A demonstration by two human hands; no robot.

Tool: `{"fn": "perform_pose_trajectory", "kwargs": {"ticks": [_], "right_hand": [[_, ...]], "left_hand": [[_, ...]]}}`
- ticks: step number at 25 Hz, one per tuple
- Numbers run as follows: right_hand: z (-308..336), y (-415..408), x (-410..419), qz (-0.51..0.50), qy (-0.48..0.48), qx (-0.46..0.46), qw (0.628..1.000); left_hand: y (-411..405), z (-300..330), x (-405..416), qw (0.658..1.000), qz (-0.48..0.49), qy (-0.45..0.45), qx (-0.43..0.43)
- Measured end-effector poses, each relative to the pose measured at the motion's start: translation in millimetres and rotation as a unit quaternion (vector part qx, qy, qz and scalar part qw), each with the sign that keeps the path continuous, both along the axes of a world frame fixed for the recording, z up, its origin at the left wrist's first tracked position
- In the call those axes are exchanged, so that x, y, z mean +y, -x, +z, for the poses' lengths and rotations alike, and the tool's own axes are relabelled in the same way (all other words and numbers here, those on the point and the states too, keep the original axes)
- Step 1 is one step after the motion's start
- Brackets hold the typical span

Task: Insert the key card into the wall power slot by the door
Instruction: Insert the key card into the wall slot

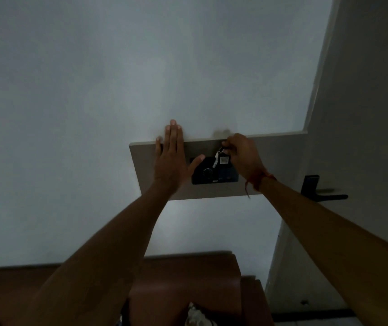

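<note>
A black switch panel point(214, 175) with a round dial and the power slot is set in a grey-brown board point(280, 165) on the white wall. My right hand point(243, 155) pinches a key ring at the panel's top right; a small dark key card tag point(224, 159) and a metal key point(215, 161) hang from it against the panel. My left hand point(173, 158) lies flat on the board with fingers spread, its thumb touching the panel's upper left edge. In the dim light I cannot tell whether the tag is inside the slot.
The door point(362, 114) stands to the right, with a black lever handle point(322, 192) at panel height. Below the panel is a brown wooden piece of furniture point(188, 285). A red thread bracelet point(259, 182) circles my right wrist.
</note>
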State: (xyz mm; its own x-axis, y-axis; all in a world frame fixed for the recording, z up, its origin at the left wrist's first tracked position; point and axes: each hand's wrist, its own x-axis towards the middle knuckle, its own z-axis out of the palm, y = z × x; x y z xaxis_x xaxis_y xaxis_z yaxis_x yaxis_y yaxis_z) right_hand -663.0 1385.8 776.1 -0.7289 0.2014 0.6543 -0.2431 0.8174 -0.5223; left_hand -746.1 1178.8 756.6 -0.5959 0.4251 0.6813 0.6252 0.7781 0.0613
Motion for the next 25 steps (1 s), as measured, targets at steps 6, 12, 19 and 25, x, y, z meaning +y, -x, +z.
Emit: {"fn": "perform_pose_trajectory", "kwargs": {"ticks": [6, 12, 19, 25], "right_hand": [[-3, -7, -4, -0.069, -0.275, -0.019, 0.959], [14, 2, -12, -0.089, -0.382, -0.019, 0.920], [42, 21, -15, -0.025, -0.210, -0.129, 0.969], [47, 17, -7, -0.006, -0.263, -0.193, 0.945]], "left_hand": [[2, 2, -5, 1.000, -0.011, 0.015, -0.017], [2, 5, -7, 0.999, -0.016, 0.016, -0.024], [4, 6, -8, 0.999, -0.014, 0.030, -0.028], [3, 7, -9, 0.999, -0.013, 0.030, -0.027]]}}
